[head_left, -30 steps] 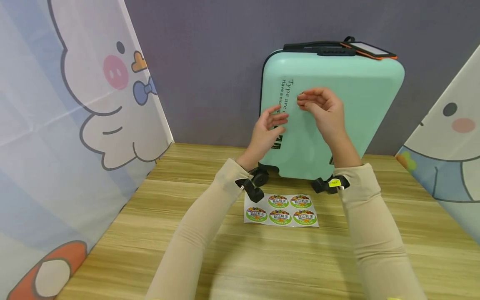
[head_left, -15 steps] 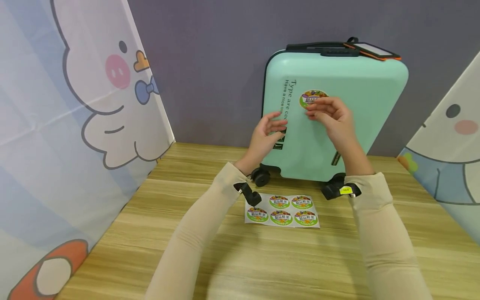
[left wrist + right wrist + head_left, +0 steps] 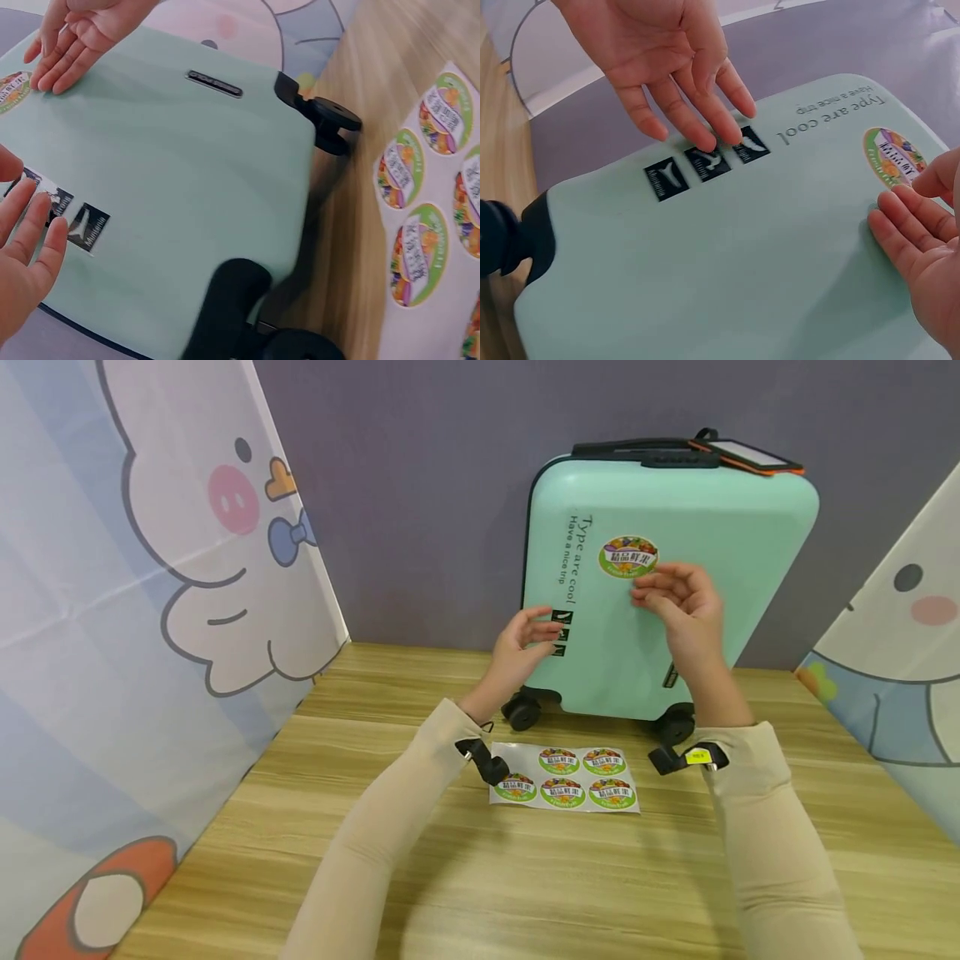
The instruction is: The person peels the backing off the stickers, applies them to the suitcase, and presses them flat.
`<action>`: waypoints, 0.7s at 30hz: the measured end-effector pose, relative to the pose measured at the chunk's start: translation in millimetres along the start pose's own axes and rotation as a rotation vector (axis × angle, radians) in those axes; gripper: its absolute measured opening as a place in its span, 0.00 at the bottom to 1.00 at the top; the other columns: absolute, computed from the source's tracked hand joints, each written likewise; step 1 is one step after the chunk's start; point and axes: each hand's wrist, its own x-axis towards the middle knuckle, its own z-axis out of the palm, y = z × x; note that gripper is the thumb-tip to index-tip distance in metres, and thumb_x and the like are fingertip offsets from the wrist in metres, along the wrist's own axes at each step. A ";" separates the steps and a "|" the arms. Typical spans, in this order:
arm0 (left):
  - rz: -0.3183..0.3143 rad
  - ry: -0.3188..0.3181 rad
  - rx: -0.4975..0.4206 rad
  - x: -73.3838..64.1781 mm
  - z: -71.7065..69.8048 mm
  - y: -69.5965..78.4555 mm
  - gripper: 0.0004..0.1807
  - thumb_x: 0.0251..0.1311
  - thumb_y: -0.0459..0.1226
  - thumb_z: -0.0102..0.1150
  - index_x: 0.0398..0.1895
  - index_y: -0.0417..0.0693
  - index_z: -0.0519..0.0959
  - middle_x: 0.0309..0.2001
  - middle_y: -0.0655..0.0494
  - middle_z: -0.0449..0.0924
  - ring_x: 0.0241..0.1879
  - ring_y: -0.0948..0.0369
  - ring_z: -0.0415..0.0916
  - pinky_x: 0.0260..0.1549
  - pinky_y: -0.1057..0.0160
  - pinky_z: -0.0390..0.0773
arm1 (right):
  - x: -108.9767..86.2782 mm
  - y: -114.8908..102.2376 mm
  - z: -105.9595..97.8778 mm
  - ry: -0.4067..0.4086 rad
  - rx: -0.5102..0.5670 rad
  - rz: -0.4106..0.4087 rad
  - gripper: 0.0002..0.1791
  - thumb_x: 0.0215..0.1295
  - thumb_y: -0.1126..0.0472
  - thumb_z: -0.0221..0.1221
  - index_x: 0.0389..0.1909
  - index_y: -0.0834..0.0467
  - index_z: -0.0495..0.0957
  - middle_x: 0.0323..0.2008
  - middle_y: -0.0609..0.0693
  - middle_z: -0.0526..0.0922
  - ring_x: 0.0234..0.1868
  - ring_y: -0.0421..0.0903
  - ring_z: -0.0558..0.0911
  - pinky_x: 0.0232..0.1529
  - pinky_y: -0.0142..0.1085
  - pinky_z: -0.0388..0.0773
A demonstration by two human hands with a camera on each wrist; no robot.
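Note:
A mint-green suitcase [image 3: 622,643] stands upright with lettering down its left side. On its upper front a round fruit sticker [image 3: 628,557] lies flat, its picture fully visible in the head view. My right hand [image 3: 690,618] is just below and right of that sticker. In the right wrist view its fingertips [image 3: 900,199] are at the sticker's lower edge; whether they touch it I cannot tell. My left hand [image 3: 519,652], fingers spread loosely, hovers by the black printed squares [image 3: 697,163] at the suitcase's left edge and holds nothing.
On the wooden table [image 3: 525,877], in front of the suitcase, lies a sheet of stickers [image 3: 519,757] with several round labels and a bare spot at its back left. Black wheels [image 3: 522,712] support the suitcase. An orange-edged tag [image 3: 750,456] rests on top. Cartoon-print cloths [image 3: 67,693] flank both sides.
My right hand has moved down and right off the sticker, uncovering it on the suitcase. My left hand has dropped lower and slightly left, away from the lettering.

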 end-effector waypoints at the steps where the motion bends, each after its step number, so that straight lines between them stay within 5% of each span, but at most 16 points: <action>1: -0.007 -0.005 0.002 -1.5 -0.4 -2.1 0.27 0.66 0.22 0.51 0.68 0.38 0.67 0.57 0.39 0.78 0.55 0.50 0.76 0.51 0.62 0.78 | -2.0 0.6 -0.5 -0.004 -0.007 0.008 0.14 0.66 0.81 0.52 0.50 0.66 0.74 0.40 0.57 0.84 0.40 0.48 0.84 0.45 0.34 0.82; 10: -0.053 -0.092 0.078 -20.9 -3.8 -21.5 0.24 0.66 0.23 0.53 0.66 0.37 0.69 0.55 0.38 0.80 0.56 0.50 0.77 0.50 0.62 0.77 | -22.9 10.7 -5.5 -0.081 -0.130 0.025 0.15 0.66 0.81 0.51 0.52 0.70 0.73 0.39 0.52 0.85 0.40 0.45 0.84 0.46 0.32 0.81; 21: -0.188 -0.226 0.162 -44.3 -3.9 -49.9 0.19 0.62 0.21 0.56 0.57 0.30 0.75 0.51 0.36 0.81 0.54 0.41 0.77 0.47 0.63 0.80 | -56.1 24.3 -16.0 -0.262 -0.391 0.086 0.16 0.70 0.77 0.51 0.56 0.78 0.67 0.41 0.50 0.83 0.41 0.38 0.82 0.45 0.26 0.78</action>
